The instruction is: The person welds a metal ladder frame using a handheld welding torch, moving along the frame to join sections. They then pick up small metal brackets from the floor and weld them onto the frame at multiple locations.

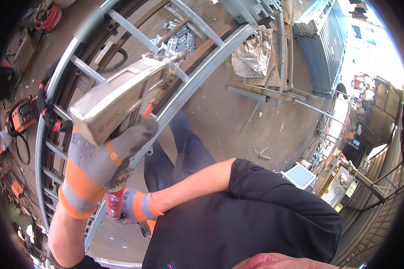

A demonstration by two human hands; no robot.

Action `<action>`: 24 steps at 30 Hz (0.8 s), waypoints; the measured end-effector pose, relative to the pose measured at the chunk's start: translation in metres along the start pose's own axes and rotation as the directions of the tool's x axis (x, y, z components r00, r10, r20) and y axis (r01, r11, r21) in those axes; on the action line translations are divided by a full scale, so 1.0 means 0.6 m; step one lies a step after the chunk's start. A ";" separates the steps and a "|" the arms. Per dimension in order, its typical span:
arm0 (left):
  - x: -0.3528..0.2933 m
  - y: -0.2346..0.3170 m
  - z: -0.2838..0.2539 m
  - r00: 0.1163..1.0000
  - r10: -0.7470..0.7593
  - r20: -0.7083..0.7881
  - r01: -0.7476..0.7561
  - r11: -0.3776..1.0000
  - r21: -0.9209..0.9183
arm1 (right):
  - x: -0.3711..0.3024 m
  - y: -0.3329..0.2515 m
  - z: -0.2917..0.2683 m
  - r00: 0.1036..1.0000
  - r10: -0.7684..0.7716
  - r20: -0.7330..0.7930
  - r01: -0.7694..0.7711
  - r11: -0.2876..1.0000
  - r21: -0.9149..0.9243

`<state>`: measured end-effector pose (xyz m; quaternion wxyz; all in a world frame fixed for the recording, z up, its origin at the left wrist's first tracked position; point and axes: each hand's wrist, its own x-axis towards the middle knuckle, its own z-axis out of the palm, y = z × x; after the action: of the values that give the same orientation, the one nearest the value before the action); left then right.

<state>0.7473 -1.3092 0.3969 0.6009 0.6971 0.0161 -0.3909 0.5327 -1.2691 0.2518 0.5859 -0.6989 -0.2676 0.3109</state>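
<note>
My left hand (94, 168), in a grey glove with orange bands, is closed around a bulky power tool (114, 101) under its boxy, scuffed metal housing. My right hand (137, 205), gloved alike, grips the same tool lower down beside its red-wrapped rear part (115, 202); its fingers are partly hidden. The tool's far end lies over a ladder-like galvanized steel frame (202, 67) with long rails and cross rungs. Whether it touches a rung, I cannot tell. An orange-red piece shows on the tool near my left fingers.
Small metal brackets (179, 38) lie in a heap beyond the frame. Far right, many steel frames (318, 49) stand stacked. A whitish sack (252, 56) rests on a low metal stand. At the left sits an orange-and-black machine (24, 115) with a dark cable. My legs are beside the frame.
</note>
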 end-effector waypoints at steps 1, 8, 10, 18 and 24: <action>0.021 0.016 0.010 0.996 -0.067 0.054 0.068 0.998 -0.008 | -0.010 0.005 -0.020 0.994 -0.012 -0.112 0.017 0.999 0.042; 0.165 0.043 0.089 0.935 -0.144 0.323 0.189 0.975 -0.114 | -0.074 0.028 -0.144 0.942 0.171 -0.289 -0.147 0.984 0.105; 0.206 0.029 0.106 0.934 -0.164 0.317 0.206 0.973 -0.104 | -0.079 0.041 -0.171 0.925 0.245 -0.292 -0.211 0.967 0.142; 0.305 -0.042 0.122 0.963 -0.075 0.259 0.111 0.986 -0.126 | -0.163 0.144 -0.242 0.919 0.304 -0.252 -0.299 0.952 0.057; 0.337 -0.064 0.112 0.937 -0.150 0.315 0.171 0.985 -0.038 | -0.439 0.260 -0.220 0.655 0.661 -0.367 -0.689 0.721 0.068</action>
<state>0.8333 -1.4461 0.2532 0.5842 0.6032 -0.0094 -0.5429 0.4581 -1.5761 0.1455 0.4399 -0.8150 0.1136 0.3596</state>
